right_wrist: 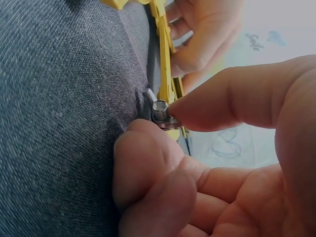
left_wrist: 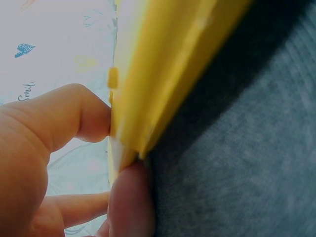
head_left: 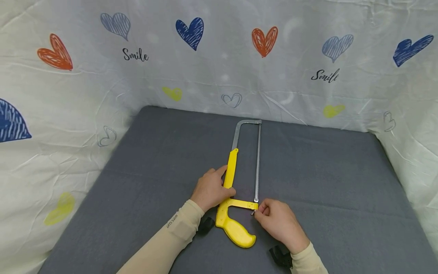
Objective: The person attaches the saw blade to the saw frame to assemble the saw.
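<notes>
A hacksaw (head_left: 239, 233) with a yellow frame and grip lies on the grey cloth, its metal bow pointing away from me. Its straight blade (head_left: 257, 163) runs along the right side. My left hand (head_left: 210, 190) holds the yellow back of the frame between thumb and fingers, just above the grip. At the near end of the blade, my right hand (head_left: 278, 220) has its thumb and index finger on the small metal wing nut (right_wrist: 160, 109), pinching it. Part of the nut is hidden by the fingertips in the right wrist view.
Dark grey cloth (head_left: 164, 152) covers the table surface. A white curtain (head_left: 219, 68) printed with hearts and "Smile" hangs behind and along both sides. Black straps (head_left: 281, 257) sit by the wrists.
</notes>
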